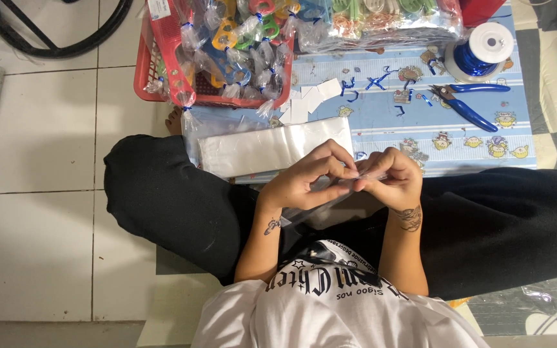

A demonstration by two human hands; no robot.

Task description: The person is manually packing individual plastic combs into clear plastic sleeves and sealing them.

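Clear plastic bag (346,187) sits pinched between the left hand (304,180) and right hand (391,177) over the lap, at six o'clock from the bag stack (272,148), apparently being opened, which needs its mouth spread

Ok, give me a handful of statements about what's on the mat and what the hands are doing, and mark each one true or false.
1. Both hands, left hand and right hand, pinch a small clear plastic bag over the lap. True.
2. The pliers have red handles. False: the handles are blue.
3. The red basket holds small items wrapped in clear bags tied with blue. True.
4. The spool of blue ribbon lies inside the basket. False: it stands on the patterned mat, near the pliers.
5. A stack of clear bags lies just beyond the hands. True.
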